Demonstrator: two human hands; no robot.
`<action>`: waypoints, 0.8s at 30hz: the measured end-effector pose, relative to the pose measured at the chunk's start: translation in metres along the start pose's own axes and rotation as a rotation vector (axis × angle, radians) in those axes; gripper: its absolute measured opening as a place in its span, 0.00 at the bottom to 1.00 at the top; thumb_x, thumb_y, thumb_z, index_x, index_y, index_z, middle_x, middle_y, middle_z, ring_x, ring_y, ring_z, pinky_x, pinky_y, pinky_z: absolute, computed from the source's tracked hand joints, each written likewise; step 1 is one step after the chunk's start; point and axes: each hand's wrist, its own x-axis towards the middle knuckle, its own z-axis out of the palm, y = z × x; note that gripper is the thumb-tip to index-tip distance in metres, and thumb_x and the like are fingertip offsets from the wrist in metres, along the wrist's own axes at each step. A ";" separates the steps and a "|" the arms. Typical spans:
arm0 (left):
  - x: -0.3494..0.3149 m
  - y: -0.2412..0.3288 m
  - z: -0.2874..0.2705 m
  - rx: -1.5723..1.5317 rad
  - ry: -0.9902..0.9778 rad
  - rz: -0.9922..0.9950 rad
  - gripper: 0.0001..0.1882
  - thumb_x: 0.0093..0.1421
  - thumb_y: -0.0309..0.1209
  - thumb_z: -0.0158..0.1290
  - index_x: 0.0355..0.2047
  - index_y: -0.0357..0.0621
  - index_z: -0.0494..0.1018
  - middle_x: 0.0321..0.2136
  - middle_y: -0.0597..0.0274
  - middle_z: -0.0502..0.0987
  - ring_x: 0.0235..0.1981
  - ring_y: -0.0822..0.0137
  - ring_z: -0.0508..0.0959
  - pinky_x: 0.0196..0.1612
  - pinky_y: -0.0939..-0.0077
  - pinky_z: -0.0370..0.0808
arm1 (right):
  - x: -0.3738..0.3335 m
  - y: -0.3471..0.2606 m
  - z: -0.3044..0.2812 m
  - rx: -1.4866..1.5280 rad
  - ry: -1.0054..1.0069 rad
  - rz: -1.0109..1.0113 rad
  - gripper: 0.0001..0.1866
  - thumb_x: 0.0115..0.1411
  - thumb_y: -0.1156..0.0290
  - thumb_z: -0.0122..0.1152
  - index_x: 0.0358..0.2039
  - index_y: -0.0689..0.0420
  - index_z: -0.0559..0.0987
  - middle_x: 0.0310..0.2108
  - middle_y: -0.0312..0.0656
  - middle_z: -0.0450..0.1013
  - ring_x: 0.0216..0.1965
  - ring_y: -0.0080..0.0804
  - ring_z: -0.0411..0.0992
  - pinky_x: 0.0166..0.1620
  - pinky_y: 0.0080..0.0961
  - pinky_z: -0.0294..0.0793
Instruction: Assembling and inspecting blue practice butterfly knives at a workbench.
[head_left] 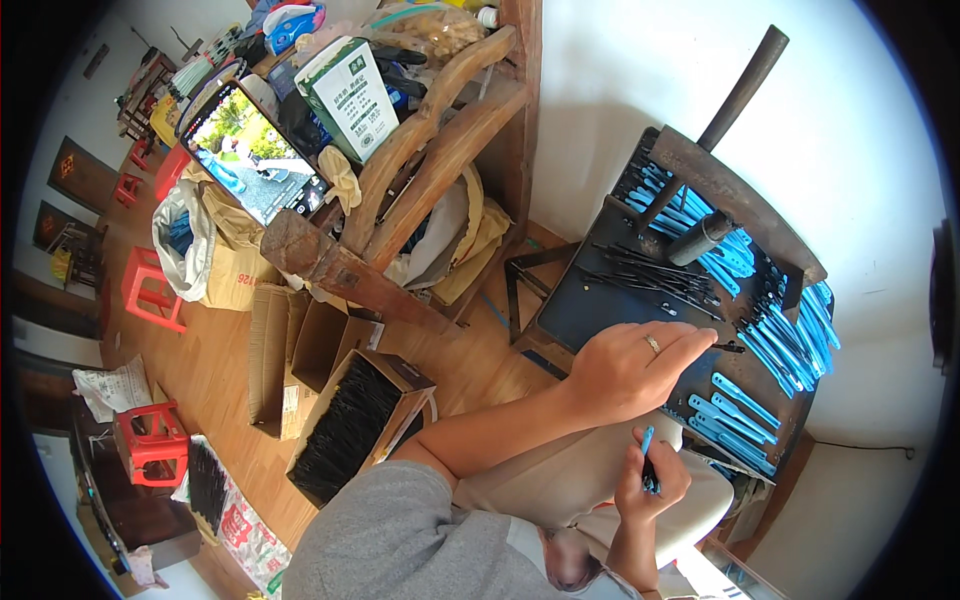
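My left hand (pixel 635 372) reaches over the near edge of a dark work table, fingers pressed together. A short dark bit shows just past its fingertips; whether the fingers grip it is hidden. Lower down, near my lap, my right hand (pixel 652 480) is closed around a slim blue piece (pixel 647 438) with a dark lower part. Thin black rods (pixel 655 278) lie loosely on the table beyond my left hand. Flat blue handles with holes (pixel 735 425) lie in a row at the near right corner, and a larger bundle of blue handles (pixel 785 345) is behind them.
A metal lever press (pixel 725 190) stands over the table, with more blue pieces behind it. To the left are a wooden rack (pixel 440 130), a lit phone (pixel 250 150), a carton of black rods (pixel 350 425), an open cardboard box (pixel 275 360) and red stools (pixel 152 290).
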 end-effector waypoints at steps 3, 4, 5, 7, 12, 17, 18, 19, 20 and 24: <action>0.000 0.000 0.000 0.000 0.000 0.001 0.20 0.47 0.18 0.55 0.43 0.42 0.75 0.31 0.61 0.79 0.29 0.65 0.80 0.27 0.76 0.77 | 0.000 0.000 -0.001 -0.003 -0.009 -0.001 0.07 0.53 0.75 0.62 0.30 0.66 0.81 0.18 0.44 0.73 0.16 0.29 0.66 0.23 0.21 0.64; 0.000 0.000 0.000 -0.002 0.005 0.002 0.20 0.47 0.18 0.55 0.43 0.42 0.75 0.31 0.61 0.79 0.29 0.65 0.80 0.27 0.76 0.77 | 0.000 0.001 -0.001 -0.002 -0.015 0.000 0.07 0.53 0.75 0.62 0.30 0.66 0.81 0.18 0.44 0.73 0.16 0.29 0.67 0.24 0.21 0.64; 0.000 0.000 0.000 -0.002 0.005 0.002 0.20 0.47 0.18 0.55 0.43 0.42 0.75 0.31 0.61 0.79 0.29 0.65 0.80 0.27 0.76 0.77 | 0.000 0.001 -0.001 -0.002 -0.015 0.000 0.07 0.53 0.75 0.62 0.30 0.66 0.81 0.18 0.44 0.73 0.16 0.29 0.67 0.24 0.21 0.64; 0.000 0.000 0.000 -0.014 -0.002 -0.007 0.20 0.46 0.18 0.55 0.43 0.42 0.75 0.31 0.61 0.79 0.28 0.65 0.80 0.27 0.76 0.77 | -0.001 0.002 -0.001 -0.002 -0.008 -0.013 0.06 0.53 0.75 0.62 0.30 0.66 0.81 0.20 0.45 0.75 0.17 0.30 0.67 0.24 0.21 0.65; 0.001 0.000 0.000 -0.009 0.012 0.000 0.20 0.47 0.18 0.56 0.43 0.42 0.75 0.31 0.62 0.79 0.28 0.65 0.80 0.26 0.76 0.76 | 0.000 0.002 0.000 0.002 -0.011 -0.015 0.07 0.53 0.75 0.62 0.30 0.66 0.80 0.21 0.45 0.75 0.17 0.30 0.68 0.24 0.21 0.65; 0.001 0.001 -0.001 0.003 -0.001 -0.006 0.19 0.47 0.18 0.56 0.42 0.42 0.75 0.31 0.61 0.79 0.28 0.66 0.80 0.26 0.76 0.76 | 0.000 0.001 0.000 0.002 -0.028 -0.001 0.07 0.53 0.74 0.63 0.30 0.66 0.80 0.21 0.46 0.76 0.17 0.29 0.68 0.24 0.21 0.66; 0.001 0.001 -0.001 0.000 -0.003 -0.006 0.19 0.47 0.18 0.56 0.42 0.42 0.75 0.31 0.61 0.79 0.28 0.66 0.80 0.26 0.76 0.76 | 0.000 0.001 0.000 0.007 -0.021 -0.006 0.07 0.53 0.74 0.63 0.30 0.66 0.80 0.21 0.46 0.76 0.17 0.29 0.68 0.24 0.21 0.66; 0.001 0.001 -0.001 -0.004 -0.006 -0.007 0.19 0.47 0.18 0.56 0.42 0.42 0.75 0.31 0.61 0.79 0.28 0.66 0.80 0.27 0.76 0.76 | 0.001 0.001 0.000 0.012 -0.013 -0.011 0.07 0.53 0.74 0.63 0.29 0.66 0.80 0.21 0.46 0.76 0.17 0.29 0.68 0.24 0.21 0.66; 0.001 0.000 -0.001 -0.004 -0.005 -0.006 0.19 0.47 0.18 0.56 0.42 0.42 0.75 0.31 0.61 0.79 0.28 0.66 0.80 0.27 0.76 0.76 | 0.001 0.001 0.000 0.011 -0.013 -0.012 0.07 0.53 0.74 0.63 0.29 0.66 0.80 0.21 0.46 0.76 0.17 0.29 0.68 0.24 0.21 0.66; 0.001 0.000 0.000 -0.009 -0.002 -0.005 0.19 0.47 0.18 0.56 0.42 0.42 0.75 0.31 0.61 0.79 0.29 0.65 0.81 0.27 0.75 0.77 | 0.002 0.000 0.000 0.002 -0.019 -0.009 0.07 0.53 0.74 0.63 0.29 0.66 0.80 0.21 0.46 0.76 0.17 0.29 0.68 0.24 0.21 0.66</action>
